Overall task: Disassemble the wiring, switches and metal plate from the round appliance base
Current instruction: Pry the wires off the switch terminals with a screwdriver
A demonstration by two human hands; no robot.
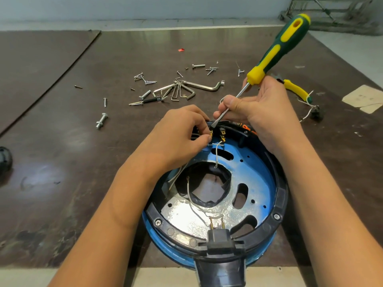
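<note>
The round appliance base (277, 195) lies open side up near the table's front edge, black rim around a blue and silver metal plate (248, 168). White wires (192, 201) loop across the plate to a black plug socket (219, 239) at the near rim. At the far rim sit switches with brass terminals (221, 135). My left hand (180, 135) pinches a wire at those terminals. My right hand (265, 112) grips the shaft of a green and yellow screwdriver (277, 50), its flat tip pressed at the switch by the far rim.
Loose screws, bolts and a bunch of hex keys (180, 90) lie scattered on the brown table behind the base. Yellow-handled pliers (296, 89) and a removed wired part (313, 112) lie at the right. A black object (5, 160) sits at the left edge.
</note>
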